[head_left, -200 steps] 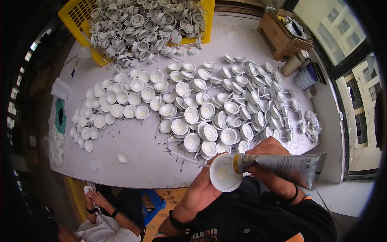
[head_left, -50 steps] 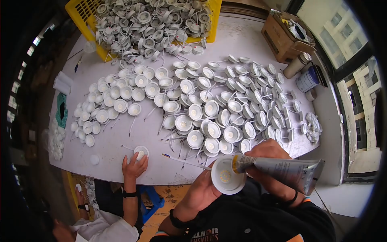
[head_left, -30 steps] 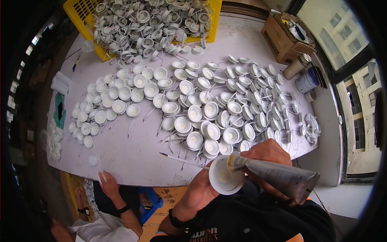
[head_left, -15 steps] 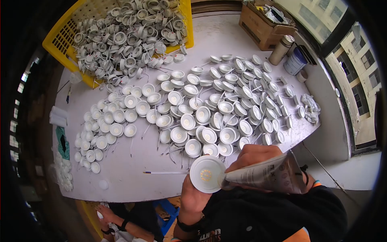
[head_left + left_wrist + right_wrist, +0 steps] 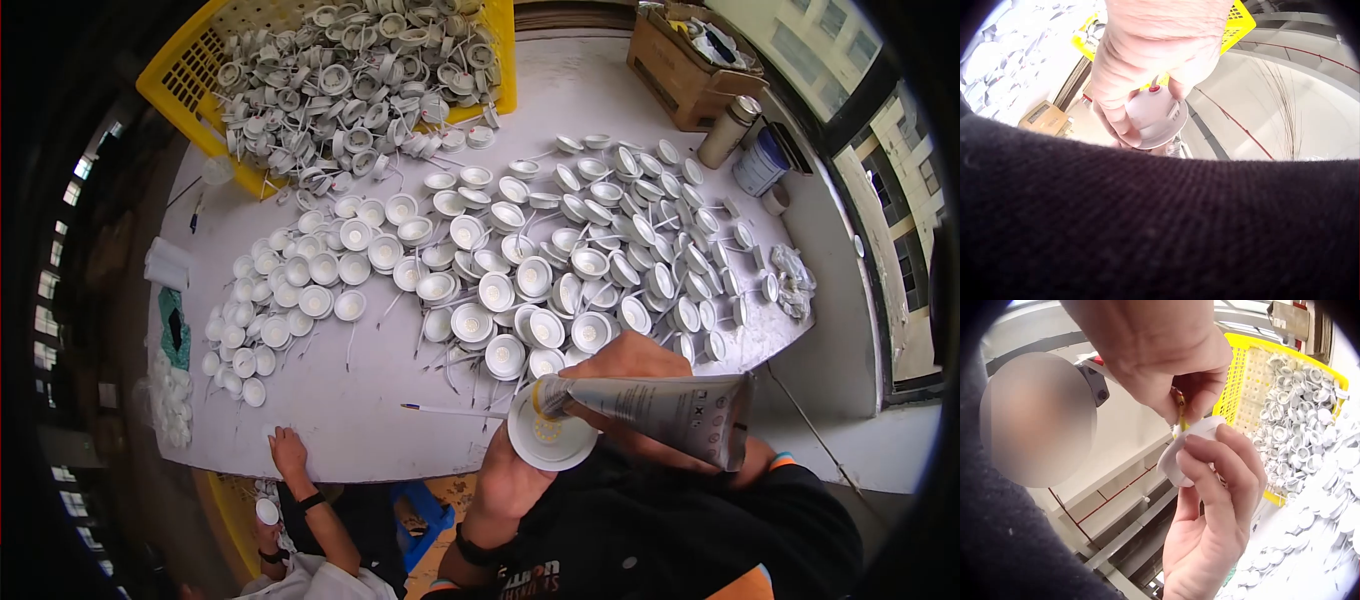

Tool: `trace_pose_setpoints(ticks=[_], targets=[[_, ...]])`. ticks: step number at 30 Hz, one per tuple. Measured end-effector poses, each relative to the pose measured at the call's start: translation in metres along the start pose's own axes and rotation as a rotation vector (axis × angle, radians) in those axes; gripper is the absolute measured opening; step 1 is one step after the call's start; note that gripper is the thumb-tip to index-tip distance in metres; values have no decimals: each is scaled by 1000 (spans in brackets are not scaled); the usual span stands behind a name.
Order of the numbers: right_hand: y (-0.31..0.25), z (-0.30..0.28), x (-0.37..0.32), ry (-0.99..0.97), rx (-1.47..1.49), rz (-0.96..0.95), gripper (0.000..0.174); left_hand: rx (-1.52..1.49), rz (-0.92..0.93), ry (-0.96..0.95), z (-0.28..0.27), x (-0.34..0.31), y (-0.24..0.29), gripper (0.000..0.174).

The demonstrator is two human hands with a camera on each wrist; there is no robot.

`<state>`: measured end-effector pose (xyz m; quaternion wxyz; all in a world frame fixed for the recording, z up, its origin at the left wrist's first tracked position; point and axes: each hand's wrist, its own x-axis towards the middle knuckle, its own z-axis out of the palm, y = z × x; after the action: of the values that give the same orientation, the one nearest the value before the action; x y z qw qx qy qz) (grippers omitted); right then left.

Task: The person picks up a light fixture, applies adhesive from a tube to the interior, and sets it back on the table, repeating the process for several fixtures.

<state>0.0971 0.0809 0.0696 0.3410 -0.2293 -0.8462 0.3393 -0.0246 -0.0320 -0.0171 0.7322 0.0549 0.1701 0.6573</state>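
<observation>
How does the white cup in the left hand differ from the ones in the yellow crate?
The cup in the left hand is held alone, open side up; the crate cups lie heaped at all angles. The tube in the right hand has its nozzle at the held cup; nothing touches the crate cups. Both are white, round and wired.

the left hand (image 5: 1147, 62) covers part of the white fitting (image 5: 1154, 122); a dark sleeve (image 5: 1160, 237) blocks the lower view.

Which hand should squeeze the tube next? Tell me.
Right. The right hand grips the tube, its nozzle inside the cup; the left hand is busy holding the cup.
</observation>
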Motion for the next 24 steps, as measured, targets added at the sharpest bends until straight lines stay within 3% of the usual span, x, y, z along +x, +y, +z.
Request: trace_pose_setpoints(ticks=[2, 4, 5, 7, 8, 10, 11, 13, 14, 16, 17, 19, 24], targets=[[-7, -8, 14, -286, -119, 34, 14, 58, 22, 47, -3, -1, 4, 55], [-11, -4, 12, -263, -27, 66, 12, 15, -17, -28, -6, -2, 13, 56], [-6, 1, 5, -156, 11, 116, 13, 22, 18, -20, -10, -2, 19, 56], [7, 10, -5, -29, 47, 176, 18, 12, 53, 102, -23, -3, 33, 55], [6, 14, -9, -18, 277, 415, 15, 24, 87, 118, -38, -4, 39, 55], [12, 20, -11, 17, 257, 354, 16, 370, 274, 466, -83, -5, 49, 54], [14, 22, -12, 8, 275, 337, 16, 380, 295, 477, -104, -7, 58, 54], [16, 25, -14, -26, 206, 438, 17, 453, 333, 757, -146, -14, 78, 52], [16, 27, -12, -28, 210, 430, 17, 454, 343, 758, -165, -18, 87, 52], [16, 31, -9, 4, 256, 508, 17, 527, 289, 1010, -200, -27, 104, 49], [18, 33, -8, 1, 231, 506, 17, 525, 289, 1011, -214, -31, 110, 49], [13, 36, 0, 33, 288, 565, 17, 762, 215, 1253, -241, -37, 121, 47], [20, 43, 6, 77, 362, 640, 18, 1002, 286, 1343, -290, -50, 133, 44]])
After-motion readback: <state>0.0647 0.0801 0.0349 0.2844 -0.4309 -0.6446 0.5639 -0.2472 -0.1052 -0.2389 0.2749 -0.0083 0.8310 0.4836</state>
